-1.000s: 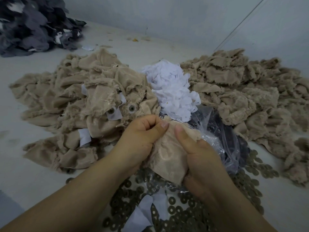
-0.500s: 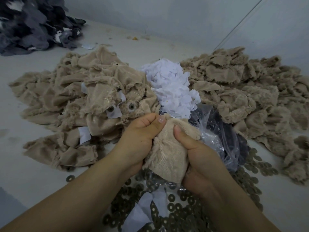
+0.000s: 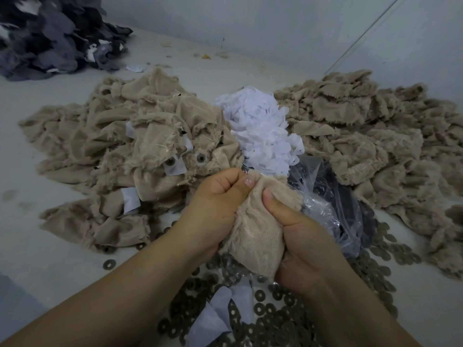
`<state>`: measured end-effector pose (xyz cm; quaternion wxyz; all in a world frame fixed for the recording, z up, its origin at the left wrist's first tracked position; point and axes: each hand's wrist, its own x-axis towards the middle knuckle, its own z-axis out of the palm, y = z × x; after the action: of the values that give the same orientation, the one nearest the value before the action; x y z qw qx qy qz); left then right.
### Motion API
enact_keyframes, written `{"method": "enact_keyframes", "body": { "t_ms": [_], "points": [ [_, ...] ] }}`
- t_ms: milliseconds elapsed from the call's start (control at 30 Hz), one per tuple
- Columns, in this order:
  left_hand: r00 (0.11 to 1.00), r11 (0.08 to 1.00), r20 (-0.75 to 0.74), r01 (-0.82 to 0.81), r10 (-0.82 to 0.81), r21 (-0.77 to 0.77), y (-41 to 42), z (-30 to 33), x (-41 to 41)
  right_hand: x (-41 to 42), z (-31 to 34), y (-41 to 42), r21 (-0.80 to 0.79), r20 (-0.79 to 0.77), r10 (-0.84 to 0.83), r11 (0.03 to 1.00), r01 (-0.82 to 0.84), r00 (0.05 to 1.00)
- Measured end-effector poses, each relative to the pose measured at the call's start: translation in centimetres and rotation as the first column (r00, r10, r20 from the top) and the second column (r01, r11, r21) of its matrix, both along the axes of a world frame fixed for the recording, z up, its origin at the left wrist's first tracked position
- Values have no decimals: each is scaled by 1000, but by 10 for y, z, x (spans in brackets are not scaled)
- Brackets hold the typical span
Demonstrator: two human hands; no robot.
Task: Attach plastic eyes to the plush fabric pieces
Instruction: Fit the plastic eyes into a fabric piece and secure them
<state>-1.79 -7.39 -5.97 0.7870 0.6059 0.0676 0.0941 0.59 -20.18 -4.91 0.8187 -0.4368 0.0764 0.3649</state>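
A beige plush fabric piece point(image 3: 255, 236) is bunched between both hands at the centre, its mesh backing facing me. My left hand point(image 3: 215, 204) grips its upper left edge, thumb pressed on top. My right hand point(image 3: 298, 236) grips its right side, thumb pressing into the cloth. No plastic eye shows in the held piece. A heap of beige pieces point(image 3: 140, 151) lies to the left; one of them shows two round washers on eye posts point(image 3: 200, 157).
Another beige pile point(image 3: 375, 146) spreads at the right. White fabric scraps point(image 3: 263, 136) sit between the piles. A clear plastic bag point(image 3: 330, 206) holds dark parts. Several metal washers point(image 3: 275, 319) litter the table in front. Dark grey cloth point(image 3: 50, 36) is heaped at far left.
The thumbs have shifted slightly on the cloth and the piece is bunched tighter. Both hands stay in about the same place.
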Motion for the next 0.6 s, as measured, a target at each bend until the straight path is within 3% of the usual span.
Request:
{"method": "enact_keyframes", "body": {
  "t_ms": [300,600],
  "points": [
    [990,945,125,-95,59,311,1,2,5,-5,1,1,25,-41,-30,999,31,999],
    [978,902,198,-145,68,407,2,-2,8,-5,-2,2,22,-35,-34,999,35,999]
  ]
}}
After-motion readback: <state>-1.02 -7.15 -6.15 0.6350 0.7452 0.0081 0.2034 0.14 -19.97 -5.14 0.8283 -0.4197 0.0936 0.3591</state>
